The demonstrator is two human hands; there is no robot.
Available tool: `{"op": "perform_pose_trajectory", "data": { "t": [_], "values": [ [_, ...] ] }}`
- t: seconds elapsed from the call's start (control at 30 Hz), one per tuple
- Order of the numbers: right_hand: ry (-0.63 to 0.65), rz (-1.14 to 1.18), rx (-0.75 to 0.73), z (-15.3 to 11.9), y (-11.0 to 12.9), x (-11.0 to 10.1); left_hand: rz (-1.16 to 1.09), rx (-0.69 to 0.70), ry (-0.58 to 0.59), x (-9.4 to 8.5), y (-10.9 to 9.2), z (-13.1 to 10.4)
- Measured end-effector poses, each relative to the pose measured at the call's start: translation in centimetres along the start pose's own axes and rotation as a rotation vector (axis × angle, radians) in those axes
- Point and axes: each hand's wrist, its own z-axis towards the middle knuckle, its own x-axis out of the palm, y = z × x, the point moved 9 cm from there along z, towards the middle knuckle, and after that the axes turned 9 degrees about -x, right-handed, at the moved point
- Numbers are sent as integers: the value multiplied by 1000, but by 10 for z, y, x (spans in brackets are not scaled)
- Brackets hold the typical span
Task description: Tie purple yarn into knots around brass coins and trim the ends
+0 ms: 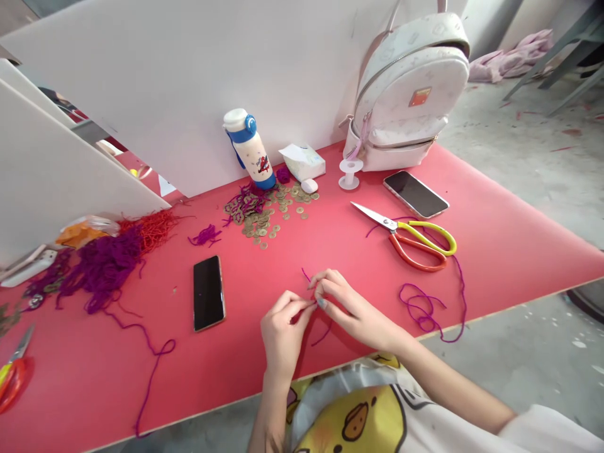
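My left fingers and right fingers pinched a purple cord close together, ends poking out, over the near part of the desk. Had either pinch loosened, so thin a strand could have slipped. Farther off, the bottle bore a printed figure; any lettering on the orange plate of the backpack was unreadable.

Table: red top, pale edge | Partitions: white back panel; second white panel, left | Floor: grey, pale and red flecks | Upper right: grey-legged furniture | Light: soft, diffuse
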Motion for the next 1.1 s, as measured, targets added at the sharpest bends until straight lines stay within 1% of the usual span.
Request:
{"op": "perform_pose_trajectory", "data": {
  "t": [0.07,0.13,0.17,0.23,0.37,0.43,0.47,0.53,0.63,0.73,0.8,0.87,0.93,1.0,1.07,1.1],
  "values": [
    [10,45,-7,1,-2,-2,-7,70,76,5,-8,-1],
    [-5,79,-14,3,-6,-4,-58,144,85,3,-15,-3],
    [-16,95,-12,3,-8,-4,-87,170,57,-1,-17,-3],
    [-36,137,2,4,-14,-2,-124,182,-39,-10,-18,-3],
    [-82,209,34,6,-20,1,-128,84,-230,-23,-8,-4],
    [-85,205,27,7,-20,2,-147,35,-281,-24,-2,-5],
    [-77,192,21,8,-19,3,-169,13,-282,-22,0,-5],
    [-52,147,17,9,-18,5,-238,-32,-248,-17,7,-3],
    [-9,16,9,10,-16,4,-316,-78,-183,-11,12,2],
    [-6,-74,4,11,-15,-3,-275,-74,-144,-10,8,6],
    [-37,-58,13,12,-16,-9,-241,-60,-100,-10,3,8],
    [-77,-27,29,12,-19,-15,-267,-45,-41,-9,-1,8],
    [-96,-16,49,13,-23,-17,-370,-24,25,-7,-3,6],
    [-78,-31,76,12,-28,-16,-517,-1,84,-5,-5,5],
    [-50,-80,119,11,-34,-14,-639,6,104,-4,-4,4],
    [-54,-121,141,10,-37,-15,-677,-5,89,-4,-1,5]
  ]
}}
